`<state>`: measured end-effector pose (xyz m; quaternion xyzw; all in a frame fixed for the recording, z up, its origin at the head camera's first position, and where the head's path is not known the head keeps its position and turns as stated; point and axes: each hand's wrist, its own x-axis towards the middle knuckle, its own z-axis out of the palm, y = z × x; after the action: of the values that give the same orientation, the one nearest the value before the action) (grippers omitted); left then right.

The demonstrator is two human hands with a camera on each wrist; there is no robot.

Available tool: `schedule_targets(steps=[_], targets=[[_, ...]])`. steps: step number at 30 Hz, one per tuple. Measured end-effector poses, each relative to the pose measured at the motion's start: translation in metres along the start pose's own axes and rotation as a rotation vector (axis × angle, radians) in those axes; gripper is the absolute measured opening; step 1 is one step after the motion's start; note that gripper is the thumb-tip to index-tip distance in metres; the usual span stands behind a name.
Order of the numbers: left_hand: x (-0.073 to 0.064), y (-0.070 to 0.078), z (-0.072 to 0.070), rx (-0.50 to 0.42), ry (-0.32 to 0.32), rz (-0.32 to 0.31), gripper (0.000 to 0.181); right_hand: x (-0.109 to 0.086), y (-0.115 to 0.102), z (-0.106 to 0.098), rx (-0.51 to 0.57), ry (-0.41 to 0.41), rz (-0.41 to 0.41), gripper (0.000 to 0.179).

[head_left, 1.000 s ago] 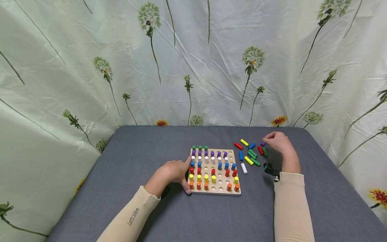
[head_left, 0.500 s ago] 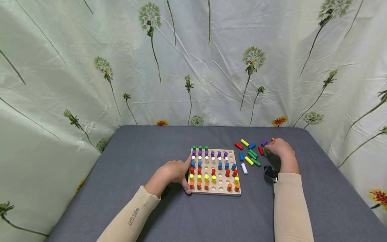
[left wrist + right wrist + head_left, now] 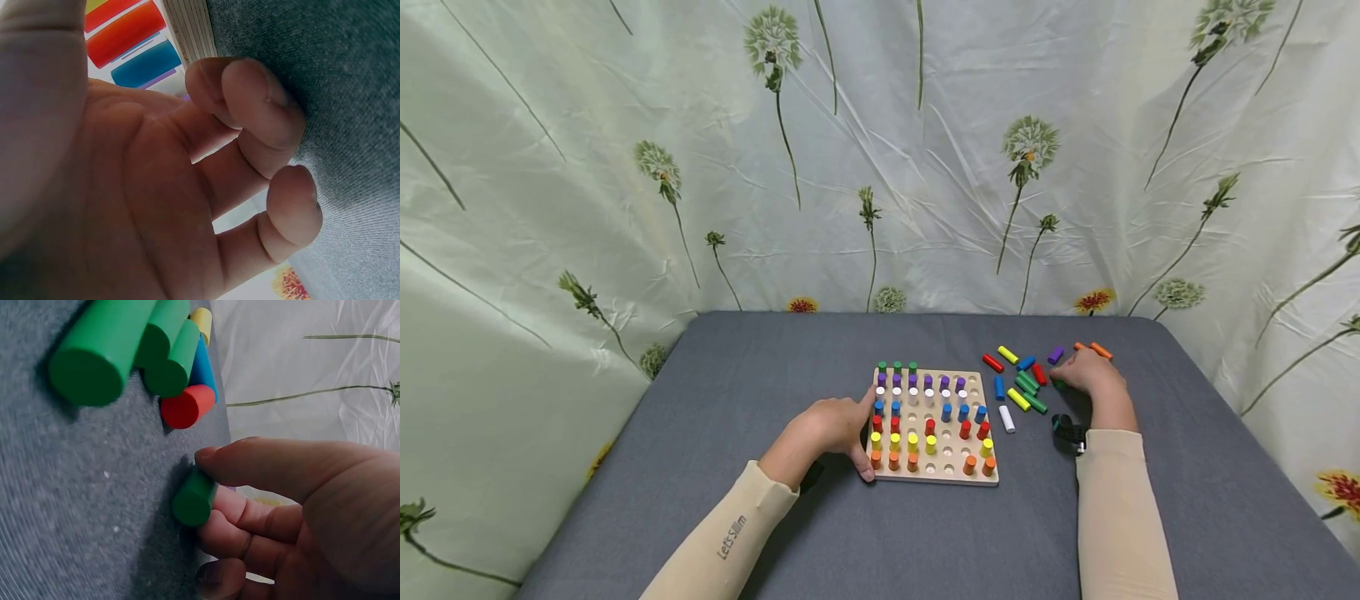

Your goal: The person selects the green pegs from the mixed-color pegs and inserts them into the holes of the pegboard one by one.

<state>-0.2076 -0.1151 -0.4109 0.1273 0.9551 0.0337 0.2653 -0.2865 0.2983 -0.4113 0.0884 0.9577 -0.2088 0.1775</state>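
A wooden pegboard with rows of coloured pegs lies mid-table. My left hand rests along its left edge, thumb at the near corner and index finger stretched along the side. In the left wrist view the other fingers bend loosely beside the board and hold nothing. At the right, my right hand pinches a green peg between thumb and fingers, low over the cloth. Close to it lie a red peg, a purple peg and an orange peg.
Loose pegs lie between board and right hand: several green ones, a white one, blue, yellow and others. The grey table meets a flowered curtain at the back.
My right hand has moved from the purple peg, which now lies uncovered, to the green peg. The red peg beside it has shifted slightly left; orange pegs have come into sight. The left hand stays put.
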Motion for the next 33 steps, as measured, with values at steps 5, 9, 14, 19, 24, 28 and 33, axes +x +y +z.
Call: schedule_targets(steps=[5,9,14,19,24,28,33], targets=[[0.000,0.000,0.000,-0.003,0.001,0.000,0.145,0.003,-0.001,0.004,0.015,0.019,-0.026,0.032],[-0.001,0.000,0.000,-0.014,0.000,0.004,0.145,0.006,-0.003,0.007,0.066,0.050,-0.054,0.027],[0.000,0.000,0.000,-0.016,0.000,0.003,0.144,0.003,-0.012,0.006,0.151,0.083,-0.127,0.037],[0.001,0.000,0.000,-0.017,-0.002,-0.005,0.144,-0.001,-0.022,0.003,0.191,0.122,-0.175,0.044],[0.001,-0.001,0.000,-0.017,-0.003,-0.003,0.144,-0.005,-0.031,0.000,0.220,0.168,-0.225,0.043],[0.000,-0.001,0.000,-0.014,-0.002,0.002,0.144,-0.010,-0.042,-0.001,0.225,0.203,-0.276,0.041],[0.000,0.000,-0.001,-0.002,0.001,0.002,0.144,-0.016,-0.061,0.000,0.229,0.210,-0.325,0.038]])
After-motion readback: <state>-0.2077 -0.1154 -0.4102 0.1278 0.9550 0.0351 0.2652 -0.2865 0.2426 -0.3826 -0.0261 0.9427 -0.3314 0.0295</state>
